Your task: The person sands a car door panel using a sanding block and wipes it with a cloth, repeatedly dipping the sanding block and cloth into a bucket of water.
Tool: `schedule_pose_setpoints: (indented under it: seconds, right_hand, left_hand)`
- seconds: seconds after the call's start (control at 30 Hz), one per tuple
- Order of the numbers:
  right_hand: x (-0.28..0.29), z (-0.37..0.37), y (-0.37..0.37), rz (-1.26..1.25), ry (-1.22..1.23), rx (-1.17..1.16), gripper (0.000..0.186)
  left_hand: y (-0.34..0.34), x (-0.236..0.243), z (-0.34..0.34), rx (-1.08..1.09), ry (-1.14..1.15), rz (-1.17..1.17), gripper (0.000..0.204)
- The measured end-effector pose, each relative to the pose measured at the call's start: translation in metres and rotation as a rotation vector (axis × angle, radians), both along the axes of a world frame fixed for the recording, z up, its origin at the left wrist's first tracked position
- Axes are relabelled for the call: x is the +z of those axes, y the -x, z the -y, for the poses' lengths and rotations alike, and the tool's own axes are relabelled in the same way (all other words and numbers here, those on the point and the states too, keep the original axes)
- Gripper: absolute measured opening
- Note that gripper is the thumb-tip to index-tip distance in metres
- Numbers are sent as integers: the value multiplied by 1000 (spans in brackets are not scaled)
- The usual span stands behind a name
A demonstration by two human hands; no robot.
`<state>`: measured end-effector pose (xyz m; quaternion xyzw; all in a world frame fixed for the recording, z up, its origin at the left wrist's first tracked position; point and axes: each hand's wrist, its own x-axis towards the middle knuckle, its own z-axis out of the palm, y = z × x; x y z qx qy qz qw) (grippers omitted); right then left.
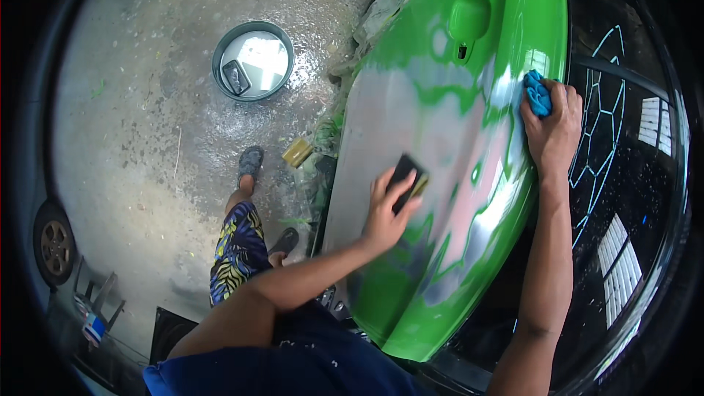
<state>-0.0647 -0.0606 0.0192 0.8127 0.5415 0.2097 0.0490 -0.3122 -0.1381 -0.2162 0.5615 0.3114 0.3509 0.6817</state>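
Nearest the camera, a blue shirt (pixel 293 367) fills the lower edge, and both bare forearms are stretched out from it onto a green car panel (pixel 513 22). The left hand (pixel 385 213) is laid flat on the panel near the picture's centre, its fingers (pixel 400 191) pressed over a black sanding block (pixel 408 176) with a yellowish underside; the block is held against the metal. At about 2 o'clock the right hand (pixel 554 128) is closed on a crumpled blue cloth (pixel 537 94), which is bunched at the fingertips and rests on the panel's upper right edge, beside the dark car window (pixel 623 147).

Judged from the surface, the sanding is well advanced but not finished. A broad patch across the panel's middle has been rubbed down to dull grey and pinkish undercoat, while glossy green remains along the right edge, at the top around the handle recess (pixel 469 18), and toward 6 o'clock. The boundary between the two is ragged, with green islands left inside the dull area. The panel looks wet and reflective.

At 11 o'clock a grey bucket (pixel 253 60) of water is seen on the wet concrete floor (pixel 147 139), well apart from the hands. A yellow block (pixel 297 152) lies on the floor near the panel's left edge.
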Motion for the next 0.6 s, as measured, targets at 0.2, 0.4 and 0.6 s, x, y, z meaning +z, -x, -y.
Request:
schedule_pose_setpoints:
  seconds: [0.2, 0.4, 0.6]
  right_hand:
    - [6, -17, -6, 39, -35, 77, 34]
    - [-2, -2, -19, 45, -10, 42, 37]
    - [9, 1, -12, 50, 7, 51, 36]
  left_hand:
    - [-86, -28, -128, 213, -269, 50, 44]
    - [-27, -8, -25, 152, -220, -27, 53]
    - [7, -17, 3, 121, -98, 21, 47]
